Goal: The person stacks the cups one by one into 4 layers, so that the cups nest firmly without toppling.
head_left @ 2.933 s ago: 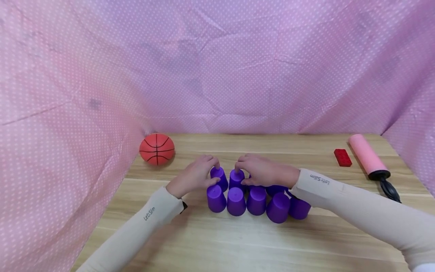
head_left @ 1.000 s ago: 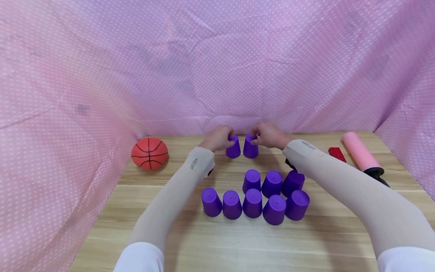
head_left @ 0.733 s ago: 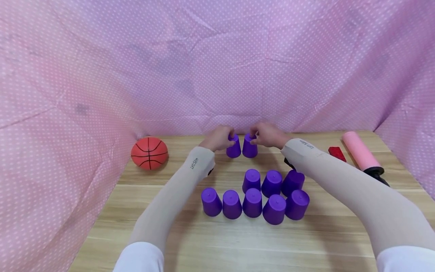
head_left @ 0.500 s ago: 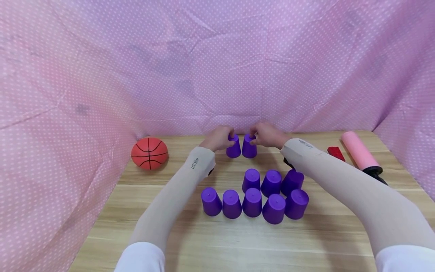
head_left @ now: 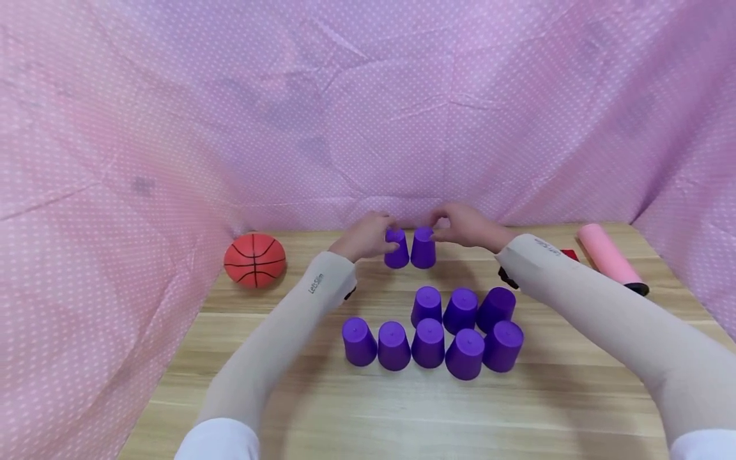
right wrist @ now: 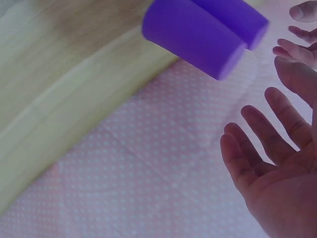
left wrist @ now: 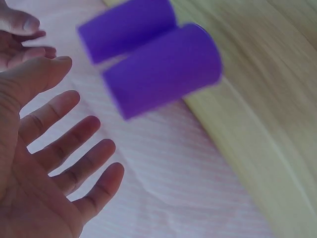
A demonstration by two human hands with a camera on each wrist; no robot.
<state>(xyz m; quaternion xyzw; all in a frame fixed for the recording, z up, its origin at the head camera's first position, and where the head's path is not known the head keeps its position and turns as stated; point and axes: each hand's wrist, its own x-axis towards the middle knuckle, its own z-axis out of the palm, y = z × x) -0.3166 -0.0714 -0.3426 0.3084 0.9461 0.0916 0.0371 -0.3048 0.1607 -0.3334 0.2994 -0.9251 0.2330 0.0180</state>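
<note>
Two purple cups stand upside down side by side near the back edge of the table. My left hand [head_left: 366, 236] is beside the left cup [head_left: 397, 250], and the left wrist view shows its fingers spread and apart from the purple plastic. On the other side, my right hand [head_left: 467, 226] is next to the right cup [head_left: 423, 249]; in the right wrist view its fingers are extended with a gap to the cup [right wrist: 193, 37]. Nearer to me, more upturned purple cups form two rows: three in the back row [head_left: 460, 310] and several in the front row [head_left: 428, 344].
A small red basketball [head_left: 255, 260] lies at the left on the wooden table [head_left: 391, 415]. At the right are a pink pump [head_left: 611, 254] and a red toy brick [head_left: 569, 254], partly hidden by the right sleeve. Pink dotted cloth [head_left: 368, 115] hangs behind and at the sides.
Both hands carried two cups from the left of the back row to the table's far edge and set them down. Just now the fingers have let go, and the right hand has shifted right.
</note>
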